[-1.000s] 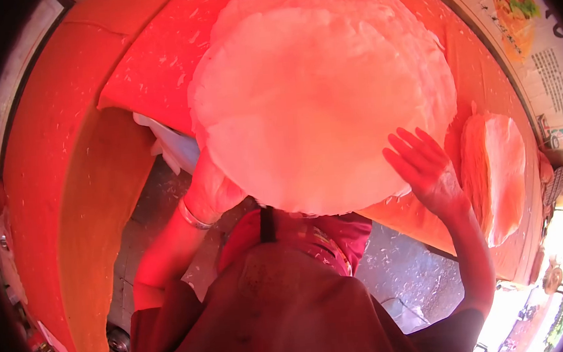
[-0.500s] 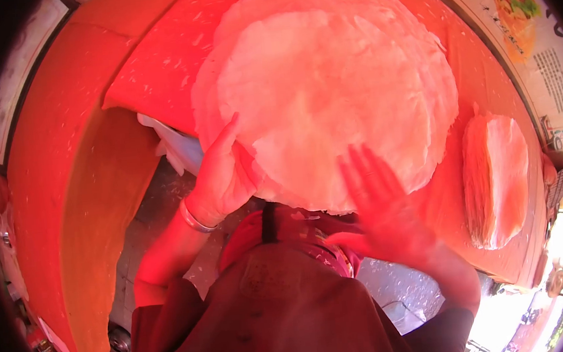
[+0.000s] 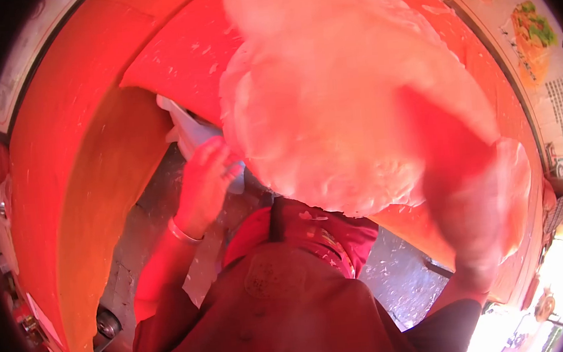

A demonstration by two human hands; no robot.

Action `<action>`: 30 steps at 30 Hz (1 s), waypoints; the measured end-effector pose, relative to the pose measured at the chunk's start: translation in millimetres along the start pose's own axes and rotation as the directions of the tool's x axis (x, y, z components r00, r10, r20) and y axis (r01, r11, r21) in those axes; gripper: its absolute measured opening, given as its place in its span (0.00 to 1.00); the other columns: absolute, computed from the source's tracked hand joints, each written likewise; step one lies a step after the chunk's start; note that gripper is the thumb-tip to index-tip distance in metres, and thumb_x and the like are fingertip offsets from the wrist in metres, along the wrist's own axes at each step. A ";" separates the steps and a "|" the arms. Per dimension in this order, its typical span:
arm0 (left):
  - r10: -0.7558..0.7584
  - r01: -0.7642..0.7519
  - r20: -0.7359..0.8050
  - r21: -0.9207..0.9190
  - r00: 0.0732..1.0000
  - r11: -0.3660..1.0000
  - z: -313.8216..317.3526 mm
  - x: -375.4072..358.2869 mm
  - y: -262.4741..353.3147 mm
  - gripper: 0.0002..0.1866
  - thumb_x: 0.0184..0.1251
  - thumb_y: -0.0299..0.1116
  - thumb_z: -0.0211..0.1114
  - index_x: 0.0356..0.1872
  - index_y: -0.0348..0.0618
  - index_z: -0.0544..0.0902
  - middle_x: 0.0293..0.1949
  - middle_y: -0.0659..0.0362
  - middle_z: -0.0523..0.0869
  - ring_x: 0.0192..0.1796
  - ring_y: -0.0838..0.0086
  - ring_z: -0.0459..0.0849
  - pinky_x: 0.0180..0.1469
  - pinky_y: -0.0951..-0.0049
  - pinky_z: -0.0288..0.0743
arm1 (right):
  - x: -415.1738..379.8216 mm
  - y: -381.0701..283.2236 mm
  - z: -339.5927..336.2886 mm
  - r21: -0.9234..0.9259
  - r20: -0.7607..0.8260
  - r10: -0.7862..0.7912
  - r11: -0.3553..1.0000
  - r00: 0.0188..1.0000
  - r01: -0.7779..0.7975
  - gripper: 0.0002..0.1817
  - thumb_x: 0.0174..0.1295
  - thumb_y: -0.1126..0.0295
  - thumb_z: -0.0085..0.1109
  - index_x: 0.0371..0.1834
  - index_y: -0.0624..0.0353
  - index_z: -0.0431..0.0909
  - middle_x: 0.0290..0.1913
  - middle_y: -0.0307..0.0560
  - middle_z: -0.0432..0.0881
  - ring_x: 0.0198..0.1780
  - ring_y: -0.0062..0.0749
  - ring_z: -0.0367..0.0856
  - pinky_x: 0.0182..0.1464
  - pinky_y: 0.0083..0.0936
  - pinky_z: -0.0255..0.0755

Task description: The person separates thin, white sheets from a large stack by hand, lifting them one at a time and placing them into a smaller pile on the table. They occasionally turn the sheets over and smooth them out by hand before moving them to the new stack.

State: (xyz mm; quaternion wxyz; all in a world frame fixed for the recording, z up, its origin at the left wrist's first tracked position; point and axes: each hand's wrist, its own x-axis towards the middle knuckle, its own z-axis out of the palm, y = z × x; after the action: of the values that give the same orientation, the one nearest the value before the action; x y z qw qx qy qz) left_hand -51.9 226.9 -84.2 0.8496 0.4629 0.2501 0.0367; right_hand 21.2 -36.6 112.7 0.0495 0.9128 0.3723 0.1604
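A broad stack of thin, round, pale dough-like sheets [image 3: 330, 126] lies before me, tinted red by the light. Its upper surface is blurred, and a flap of the top sheet reaches towards the far left. Over the stack's right side is my right hand [image 3: 453, 129], smeared by motion; its fingers cannot be made out. My left hand [image 3: 206, 182], with a band on the wrist, is off the stack's left edge. Its fingers are loosely bent, and no sheet shows in them. Just behind those fingers hangs a white plastic-like piece [image 3: 188, 124].
A folded pile of similar sheets [image 3: 514, 191] sits at the right, partly behind my right arm. Red-orange board surfaces [image 3: 167, 66] carry pale flakes. Flakes also lie on the grey floor [image 3: 395, 279]. A printed poster [image 3: 557, 108] borders the right side.
My left hand has come away from the stack's edge. My right hand has swept right and upward across the stack. The top sheet has shifted, with a flap now towards the far left.
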 end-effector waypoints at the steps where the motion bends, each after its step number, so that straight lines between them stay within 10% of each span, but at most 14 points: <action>1: -0.102 0.106 0.072 -0.060 0.992 0.992 0.6 -6.6 -2.8 0.15 0.68 0.36 0.55 0.52 0.45 0.71 0.44 0.61 0.78 0.48 0.73 0.77 0.51 0.64 0.71 | 5.9 -16.9 16.4 0.122 0.017 -0.127 0.985 0.992 0.124 0.31 0.40 0.87 0.47 0.54 0.62 0.72 0.49 0.53 0.77 0.48 0.45 0.78 0.49 0.31 0.73; 4: -0.229 0.251 0.261 -0.054 0.938 0.966 0.5 -14.4 -14.3 0.16 0.69 0.38 0.53 0.54 0.45 0.70 0.45 0.59 0.79 0.48 0.71 0.78 0.50 0.65 0.73 | -9.6 -34.4 91.9 0.401 0.062 -0.205 0.901 0.977 0.163 0.32 0.36 0.87 0.49 0.54 0.66 0.70 0.49 0.61 0.76 0.49 0.49 0.78 0.46 0.35 0.76; 16: -0.149 0.431 0.557 -0.419 0.817 0.799 37.4 -20.3 -4.3 0.29 0.72 0.45 0.46 0.68 0.44 0.53 0.66 0.53 0.62 0.65 0.62 0.66 0.63 0.54 0.64 | -51.4 -5.5 99.8 0.425 0.052 -0.176 0.895 0.983 0.138 0.28 0.47 0.71 0.59 0.55 0.69 0.69 0.49 0.61 0.76 0.51 0.52 0.76 0.46 0.36 0.76; 22: -0.109 0.456 0.582 -0.492 0.806 0.741 52.3 -23.3 0.7 0.26 0.70 0.39 0.50 0.66 0.43 0.58 0.64 0.56 0.67 0.63 0.65 0.69 0.62 0.60 0.66 | -50.2 -35.4 86.6 0.494 0.031 -0.146 0.862 0.989 0.112 0.52 0.43 0.36 0.61 0.62 0.68 0.60 0.57 0.64 0.69 0.58 0.60 0.68 0.54 0.44 0.69; 30: -0.135 0.280 0.398 -0.332 0.907 0.901 65.7 -18.8 -9.0 0.21 0.64 0.28 0.54 0.59 0.43 0.65 0.54 0.60 0.73 0.54 0.71 0.75 0.52 0.67 0.73 | -21.9 -61.9 89.2 0.652 0.037 -0.010 0.758 0.999 -0.016 0.53 0.41 0.42 0.66 0.63 0.70 0.58 0.58 0.65 0.69 0.58 0.61 0.69 0.54 0.44 0.70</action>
State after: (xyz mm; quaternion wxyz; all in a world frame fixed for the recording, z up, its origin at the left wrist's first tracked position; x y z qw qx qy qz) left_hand -39.7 165.8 -54.7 0.9536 0.2573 0.1246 -0.0943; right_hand -5.2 -4.8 9.9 -0.2642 0.8765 0.4025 0.0037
